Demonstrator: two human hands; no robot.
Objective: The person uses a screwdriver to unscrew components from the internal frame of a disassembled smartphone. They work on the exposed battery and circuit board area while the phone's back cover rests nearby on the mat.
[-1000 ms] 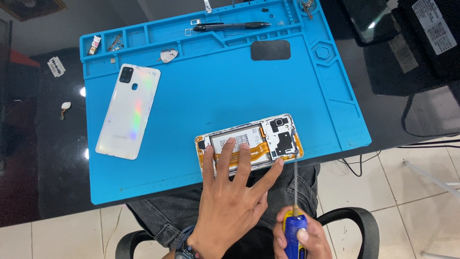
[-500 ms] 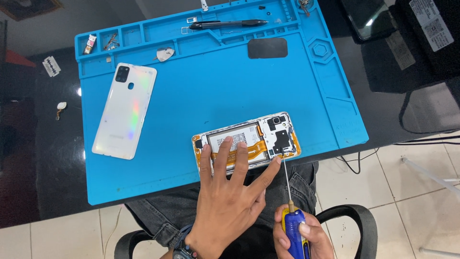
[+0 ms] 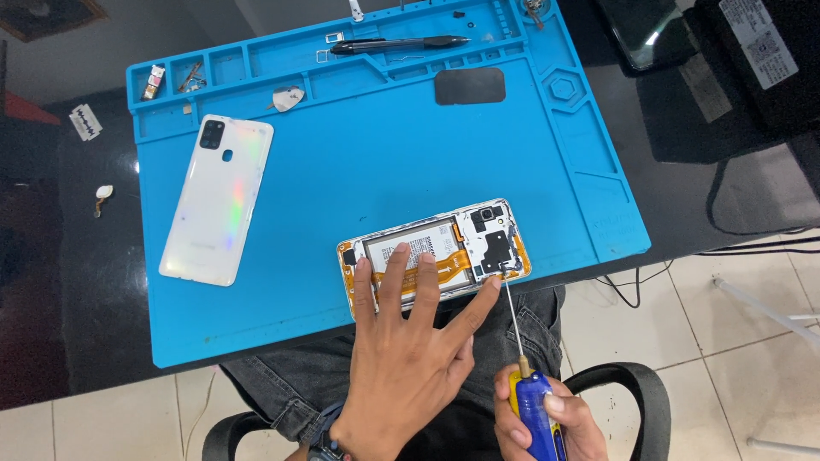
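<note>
The opened smartphone with its back removed, showing a white-labelled battery, orange flex ribbons and a black camera shield (image 3: pixel 434 253), lay near the front edge of the blue silicone repair mat (image 3: pixel 359 179), its long axis running left to right and tilted slightly up toward the right. The left hand (image 3: pixel 410 350) pressed down on it flat, fingers spread across the battery and lower frame. The right hand (image 3: pixel 538 414), below and to the right, was closed around the blue-handled precision screwdriver (image 3: pixel 521 367), whose thin shaft reached up and leftward so the tip met the phone's lower right corner beside the camera shield. Half a second earlier the tip stood just short of that corner; now it touched there. The detached white iridescent back cover (image 3: pixel 218 201) lay well apart to the left, and a black pen-like tool (image 3: pixel 397 43) rested in the mat's top tray.
</note>
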